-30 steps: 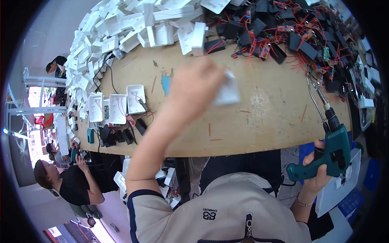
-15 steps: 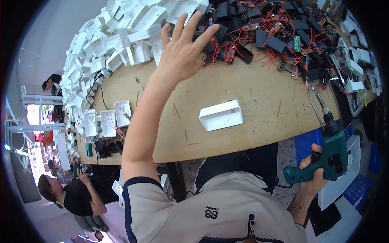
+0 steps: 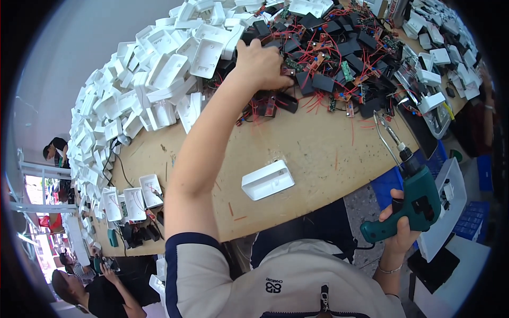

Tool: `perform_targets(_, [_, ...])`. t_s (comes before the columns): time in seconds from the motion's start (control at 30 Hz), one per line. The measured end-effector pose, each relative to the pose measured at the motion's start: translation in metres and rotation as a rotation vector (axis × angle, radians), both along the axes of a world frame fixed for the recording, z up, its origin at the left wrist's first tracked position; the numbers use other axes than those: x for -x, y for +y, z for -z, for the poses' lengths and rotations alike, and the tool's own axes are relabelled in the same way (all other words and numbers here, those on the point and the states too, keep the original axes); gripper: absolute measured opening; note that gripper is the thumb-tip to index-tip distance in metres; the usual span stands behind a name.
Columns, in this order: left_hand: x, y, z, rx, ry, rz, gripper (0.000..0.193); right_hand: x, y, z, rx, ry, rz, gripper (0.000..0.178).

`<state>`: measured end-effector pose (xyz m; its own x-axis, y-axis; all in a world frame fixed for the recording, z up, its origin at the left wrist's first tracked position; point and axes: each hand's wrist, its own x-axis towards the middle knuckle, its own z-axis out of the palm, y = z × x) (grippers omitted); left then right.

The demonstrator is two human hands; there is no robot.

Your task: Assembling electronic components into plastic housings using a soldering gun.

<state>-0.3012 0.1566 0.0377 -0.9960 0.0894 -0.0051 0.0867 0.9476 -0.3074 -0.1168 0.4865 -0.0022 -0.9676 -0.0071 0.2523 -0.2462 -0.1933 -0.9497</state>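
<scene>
On plywood bench | left hand [image 3: 261, 64] pinching black boxy module [image 3: 289, 100] | right hand [image 3: 401, 229] gripping teal drill [image 3: 412, 199]

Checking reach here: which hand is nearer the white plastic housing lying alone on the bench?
Left. The left hand is up in the pile beyond the white plastic housing; the right hand holds the green electric screwdriver off the bench edge.

Head camera, looking down.
I'm viewing steeply down from head height, close over the workbench [image 3: 297, 153], edges bending outward.
</scene>
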Motion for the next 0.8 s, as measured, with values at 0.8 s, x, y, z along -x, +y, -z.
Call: perform_targets(0.8, [-0.267, -0.106, 0.054, -0.729, 0.696, -0.24, 0.018, -0.033, -0.006, 0.005, 0.077, 0.074, -0.213, 0.057])
